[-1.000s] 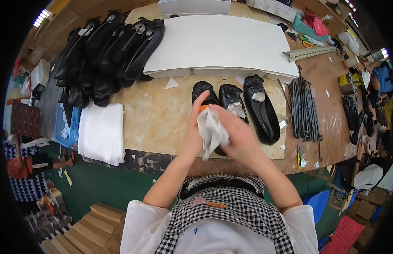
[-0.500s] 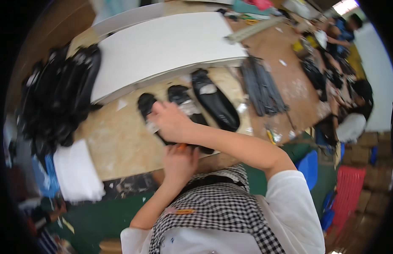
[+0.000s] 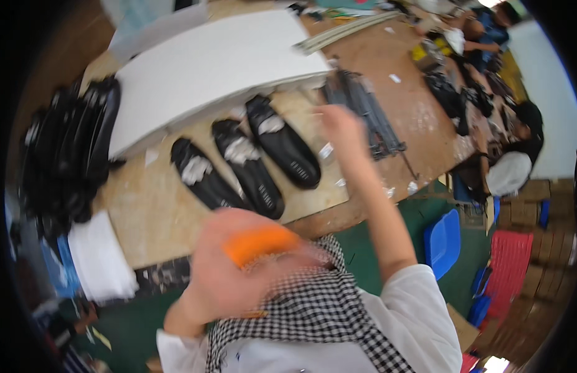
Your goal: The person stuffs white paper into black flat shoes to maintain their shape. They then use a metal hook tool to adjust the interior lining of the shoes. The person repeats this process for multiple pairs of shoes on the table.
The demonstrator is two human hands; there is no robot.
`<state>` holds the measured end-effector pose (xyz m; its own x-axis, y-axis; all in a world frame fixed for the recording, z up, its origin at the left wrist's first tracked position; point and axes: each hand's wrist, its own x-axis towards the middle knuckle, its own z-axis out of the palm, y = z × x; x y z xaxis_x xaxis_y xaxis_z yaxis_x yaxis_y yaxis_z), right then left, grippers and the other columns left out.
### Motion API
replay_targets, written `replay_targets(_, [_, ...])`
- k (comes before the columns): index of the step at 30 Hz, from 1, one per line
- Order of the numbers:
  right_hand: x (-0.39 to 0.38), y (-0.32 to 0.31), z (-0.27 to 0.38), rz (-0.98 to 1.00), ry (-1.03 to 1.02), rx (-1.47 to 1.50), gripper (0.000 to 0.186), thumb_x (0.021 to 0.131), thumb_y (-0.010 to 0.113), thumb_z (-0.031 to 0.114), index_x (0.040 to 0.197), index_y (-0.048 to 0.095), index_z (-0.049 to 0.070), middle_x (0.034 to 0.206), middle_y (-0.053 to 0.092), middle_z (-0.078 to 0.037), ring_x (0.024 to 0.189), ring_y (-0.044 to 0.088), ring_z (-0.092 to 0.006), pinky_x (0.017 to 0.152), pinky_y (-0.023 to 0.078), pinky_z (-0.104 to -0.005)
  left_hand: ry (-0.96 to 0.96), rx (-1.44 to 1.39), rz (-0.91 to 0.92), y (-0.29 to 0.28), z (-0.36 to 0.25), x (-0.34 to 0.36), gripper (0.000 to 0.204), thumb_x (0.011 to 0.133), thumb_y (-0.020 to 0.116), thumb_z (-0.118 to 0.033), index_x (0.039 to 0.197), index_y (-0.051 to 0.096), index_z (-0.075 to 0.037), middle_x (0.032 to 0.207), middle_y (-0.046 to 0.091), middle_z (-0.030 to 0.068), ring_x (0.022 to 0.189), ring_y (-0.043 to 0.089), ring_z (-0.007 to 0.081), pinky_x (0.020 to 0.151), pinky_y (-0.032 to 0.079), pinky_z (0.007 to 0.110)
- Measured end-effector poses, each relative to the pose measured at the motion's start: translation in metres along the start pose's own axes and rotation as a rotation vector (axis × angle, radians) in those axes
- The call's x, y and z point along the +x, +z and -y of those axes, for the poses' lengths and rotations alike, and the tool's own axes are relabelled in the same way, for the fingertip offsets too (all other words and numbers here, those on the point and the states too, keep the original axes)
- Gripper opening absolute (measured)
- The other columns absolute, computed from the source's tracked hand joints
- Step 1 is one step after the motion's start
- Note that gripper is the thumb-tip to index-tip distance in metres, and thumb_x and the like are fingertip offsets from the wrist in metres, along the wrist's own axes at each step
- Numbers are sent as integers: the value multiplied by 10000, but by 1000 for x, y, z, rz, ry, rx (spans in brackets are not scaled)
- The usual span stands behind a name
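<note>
My left hand [image 3: 220, 273] is raised close to me, in front of the checked apron, its fingers closed around an orange object [image 3: 257, 244]; blur hides what kind it is. Three black flat shoes [image 3: 285, 148] lie side by side on the pale tabletop, toes away from me, each with crumpled white paper inside its front. My right hand [image 3: 343, 127] is smeared by motion over the table, right of the shoes and beside a bundle of dark grey strips [image 3: 366, 115]. Whether its fingers hold anything does not show.
A long white box [image 3: 214, 65] stands behind the shoes. Many black shoes [image 3: 71, 149] are piled at the left, above a white stack of sheets [image 3: 102, 258]. Two people sit along the right side of the table. A blue plastic chair [image 3: 443, 242] is on the green floor.
My right hand has left the leftmost shoe and swung right toward the grey strips. My left hand has come up and nearer with the orange object. All three shoes are now uncovered to view.
</note>
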<state>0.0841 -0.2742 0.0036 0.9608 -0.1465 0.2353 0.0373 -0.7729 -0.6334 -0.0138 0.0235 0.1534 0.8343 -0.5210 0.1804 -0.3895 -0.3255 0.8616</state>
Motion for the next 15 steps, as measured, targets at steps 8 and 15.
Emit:
replay_targets(8, [-16,-4,-79,35,36,-706,284,896,677,318,870,638,39,895,708,-204,767,701,-377,673,569,-457,696,-286,-55,-12,-61,-17,69,857,651,-111,871,690,-56,784,593,40,755,616,190,696,526,348])
replay_targets(15, [10,-23,-78,102,-18,-521,202,887,643,260,935,746,93,863,700,-216,792,688,-394,750,551,-484,1355,-547,-303,-10,-7,-11,113,852,599,-1,945,662,6,907,684,136,783,680,262,675,556,328])
